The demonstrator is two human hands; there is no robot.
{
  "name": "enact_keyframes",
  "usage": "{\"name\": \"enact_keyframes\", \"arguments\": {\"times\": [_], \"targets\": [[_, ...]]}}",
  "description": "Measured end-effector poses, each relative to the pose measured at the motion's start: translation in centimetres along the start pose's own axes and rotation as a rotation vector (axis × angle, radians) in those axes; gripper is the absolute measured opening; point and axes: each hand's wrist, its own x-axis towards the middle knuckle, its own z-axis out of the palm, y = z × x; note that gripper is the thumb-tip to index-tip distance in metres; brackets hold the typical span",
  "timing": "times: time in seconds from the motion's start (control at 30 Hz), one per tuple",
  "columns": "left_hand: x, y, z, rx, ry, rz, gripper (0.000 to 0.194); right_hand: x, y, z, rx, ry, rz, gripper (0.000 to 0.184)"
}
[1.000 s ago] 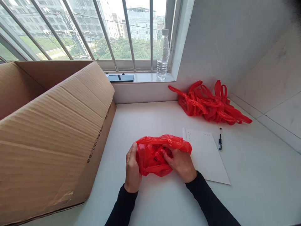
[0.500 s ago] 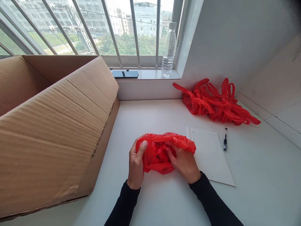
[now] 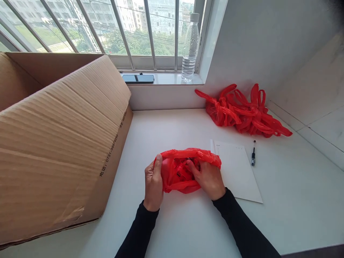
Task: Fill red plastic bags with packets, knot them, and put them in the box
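Note:
A crumpled red plastic bag (image 3: 182,168) lies on the white table (image 3: 172,125) in front of me, held from both sides. My left hand (image 3: 153,182) grips its left edge, thumb up against the plastic and fingers curled behind it. My right hand (image 3: 208,177) clasps the right part, its fingers pressed into the folds. Dark bits show inside the bag but I cannot make them out. Both arms wear black sleeves.
A big open cardboard box (image 3: 61,125) fills the left side. A white sheet (image 3: 236,172) and a black pen (image 3: 253,157) lie to the right. Several red bags (image 3: 242,114) are heaped at the back wall. A water bottle (image 3: 189,50) and a phone (image 3: 138,78) sit on the sill.
My left thumb has straightened along the bag's left edge, and both hands shifted slightly on the plastic. The view tilted down a little. The bag stays on the table.

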Motion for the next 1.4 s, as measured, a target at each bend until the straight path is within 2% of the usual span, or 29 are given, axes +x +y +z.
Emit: {"name": "enact_keyframes", "arguments": {"times": [0.23, 0.5, 0.63, 0.77, 0.87, 1.0, 1.1, 1.23, 1.4], "targets": [[0.1, 0.1, 0.0, -0.048, -0.008, -0.034, 0.058, 0.0, 0.1, 0.1, -0.004, -0.003, -0.036, 0.043], [0.2, 0.1, -0.3, -0.038, -0.049, -0.036, 0.047, 0.1, -0.3, -0.5, 0.046, -0.039, -0.038, 0.039], [0.3, 0.2, -0.5, -0.007, -0.078, -0.027, 0.044, -0.4, -0.9, -0.7, 0.151, -0.159, -0.191, 0.029], [0.3, 0.0, -0.5, 0.001, -0.052, -0.014, 0.03, -0.7, -0.9, -0.3, 0.205, -0.239, -0.357, 0.041], [0.4, 0.0, -0.5, -0.012, -0.015, -0.002, 0.027, -0.8, -0.5, 0.2, 0.171, -0.213, -0.342, 0.041], [0.4, 0.1, -0.4, -0.03, 0.023, 0.004, 0.029, -0.8, -0.1, 0.5, 0.157, -0.18, -0.252, 0.03], [0.4, 0.1, -0.4, -0.04, 0.031, -0.003, 0.03, -0.9, 0.0, 0.5, 0.155, -0.17, -0.195, 0.03], [0.4, 0.1, -0.3, -0.045, 0.032, -0.016, 0.031, -0.9, -0.2, 0.6, 0.166, -0.164, -0.211, 0.032], [0.4, 0.2, -0.2, -0.047, 0.037, -0.023, 0.032, -0.9, -0.6, 0.2, 0.171, -0.175, -0.138, 0.022]]}}
